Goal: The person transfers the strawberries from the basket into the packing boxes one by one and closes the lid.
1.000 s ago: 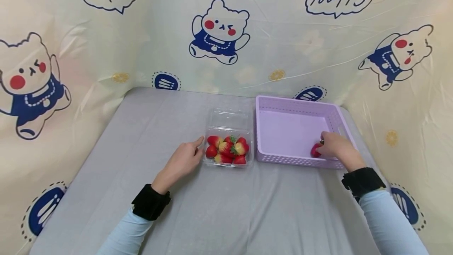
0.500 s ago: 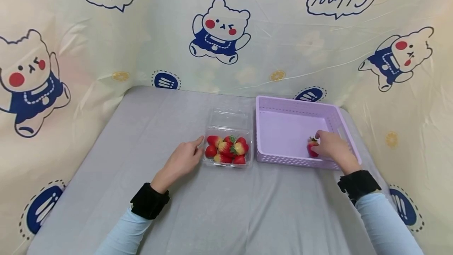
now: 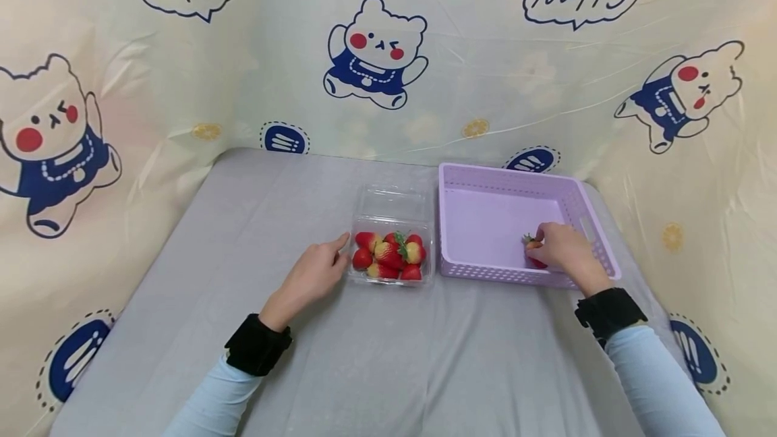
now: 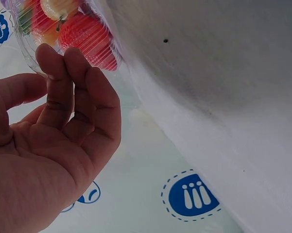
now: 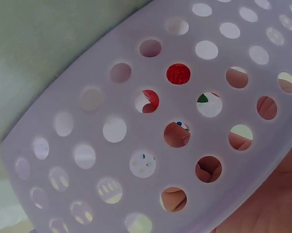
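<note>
A clear plastic box (image 3: 393, 206) with its lid open holds several strawberries (image 3: 390, 255) at the middle of the grey table. My left hand (image 3: 340, 252) rests beside it, its relaxed fingertips touching the box's left wall; the left wrist view shows those fingers (image 4: 63, 68) against the box with the red strawberries (image 4: 85, 36) behind the plastic. To the right stands a lilac perforated basket (image 3: 508, 175). My right hand (image 3: 542, 246) is inside it near the front wall and pinches a single strawberry (image 3: 531, 248). In the right wrist view the basket wall (image 5: 102, 102) fills the frame, with the strawberry (image 5: 178, 74) seen through its holes.
The table's grey cloth (image 3: 376, 356) spreads out in front of both arms and to the left of the box. A cartoon-printed curtain (image 3: 376, 52) closes the back and both sides. The basket floor (image 3: 492, 228) is bare apart from the one strawberry.
My right hand has shifted slightly left and farther into the basket with the strawberry. The left hand and the box have not moved.
</note>
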Demonstrator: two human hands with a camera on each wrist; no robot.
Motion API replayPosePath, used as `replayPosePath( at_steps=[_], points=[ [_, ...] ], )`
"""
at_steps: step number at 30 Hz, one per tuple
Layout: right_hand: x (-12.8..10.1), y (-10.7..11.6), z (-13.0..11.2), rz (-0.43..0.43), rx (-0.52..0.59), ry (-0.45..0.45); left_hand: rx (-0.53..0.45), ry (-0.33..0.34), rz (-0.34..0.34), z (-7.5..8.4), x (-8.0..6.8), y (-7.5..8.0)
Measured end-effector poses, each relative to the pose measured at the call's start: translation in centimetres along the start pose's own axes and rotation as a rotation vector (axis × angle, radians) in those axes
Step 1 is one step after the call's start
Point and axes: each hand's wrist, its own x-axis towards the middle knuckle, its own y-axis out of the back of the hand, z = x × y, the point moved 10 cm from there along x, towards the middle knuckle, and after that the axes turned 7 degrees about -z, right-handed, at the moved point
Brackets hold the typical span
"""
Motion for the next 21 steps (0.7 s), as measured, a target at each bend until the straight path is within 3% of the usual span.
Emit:
replayPosePath(
  at_steps=[21],
  points=[
    [-0.7,1.3,-2.0,0.069,0.042,0.054,-0.003,0.007,0.001,-0.1,0.0,0.1]
  ],
)
